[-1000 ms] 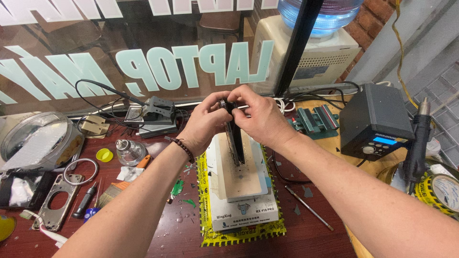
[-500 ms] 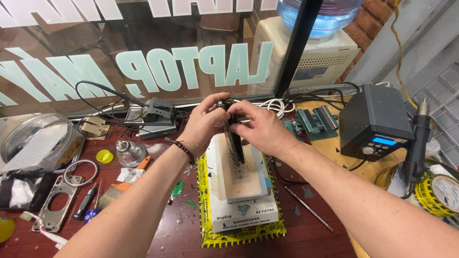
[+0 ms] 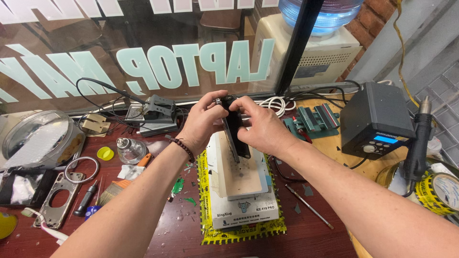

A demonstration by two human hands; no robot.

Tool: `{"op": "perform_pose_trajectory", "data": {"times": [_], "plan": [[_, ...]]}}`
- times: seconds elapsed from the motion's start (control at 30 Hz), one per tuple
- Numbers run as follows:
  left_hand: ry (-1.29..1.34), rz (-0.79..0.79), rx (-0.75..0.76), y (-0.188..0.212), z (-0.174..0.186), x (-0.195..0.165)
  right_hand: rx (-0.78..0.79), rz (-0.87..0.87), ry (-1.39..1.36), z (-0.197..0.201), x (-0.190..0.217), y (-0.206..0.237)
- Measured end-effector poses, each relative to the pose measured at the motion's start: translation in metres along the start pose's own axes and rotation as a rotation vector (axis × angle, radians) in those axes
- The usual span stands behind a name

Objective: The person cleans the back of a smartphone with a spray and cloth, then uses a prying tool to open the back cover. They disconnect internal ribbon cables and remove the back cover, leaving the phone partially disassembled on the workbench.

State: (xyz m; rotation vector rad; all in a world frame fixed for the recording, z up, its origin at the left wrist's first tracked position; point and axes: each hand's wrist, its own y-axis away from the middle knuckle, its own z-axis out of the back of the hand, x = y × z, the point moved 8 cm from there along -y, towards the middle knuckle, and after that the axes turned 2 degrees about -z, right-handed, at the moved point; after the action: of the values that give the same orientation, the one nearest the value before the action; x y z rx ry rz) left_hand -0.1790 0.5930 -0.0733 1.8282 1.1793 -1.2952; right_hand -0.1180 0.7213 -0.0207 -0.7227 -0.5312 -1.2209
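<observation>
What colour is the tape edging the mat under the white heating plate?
Yellow with black print, the tape shows best in the head view, below the heating plate.

Repair shop, soldering station (image 3: 375,119), screwdriver (image 3: 86,199)

Both forearms are stretched forward; the left hand (image 3: 203,122) and right hand (image 3: 260,126) are closed, fingertips met, above the white heating plate (image 3: 239,184).

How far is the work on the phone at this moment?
Done: the phone is lifted off the heating plate; glass bits lie on the table. In hand: left hand and right hand grip it on edge, fingers at its top. Left: no separated screen is visible yet.
</observation>
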Motion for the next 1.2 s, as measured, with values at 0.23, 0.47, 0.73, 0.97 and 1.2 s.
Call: {"op": "perform_pose_trajectory", "data": {"times": [0.23,0.47,0.73,0.97,1.2], "plan": [[0.067,-0.024,-0.001,0.005,0.005,0.0,0.079,0.012,-0.336,-0.019,-0.002,0.017],[0.297,0.076,-0.107,0.021,0.013,0.02,0.169,-0.205,0.135,-0.029,-0.015,0.032],[-0.286,0.115,-0.042,0.07,0.029,0.04,0.144,0.237,0.318,-0.026,-0.001,0.062],[-0.715,0.031,0.068,0.095,0.021,0.042,0.119,0.257,0.274,-0.023,-0.024,0.077],[-0.9,-0.015,0.135,0.102,0.011,0.036,0.353,-0.167,0.163,-0.011,-0.066,0.071]]}}
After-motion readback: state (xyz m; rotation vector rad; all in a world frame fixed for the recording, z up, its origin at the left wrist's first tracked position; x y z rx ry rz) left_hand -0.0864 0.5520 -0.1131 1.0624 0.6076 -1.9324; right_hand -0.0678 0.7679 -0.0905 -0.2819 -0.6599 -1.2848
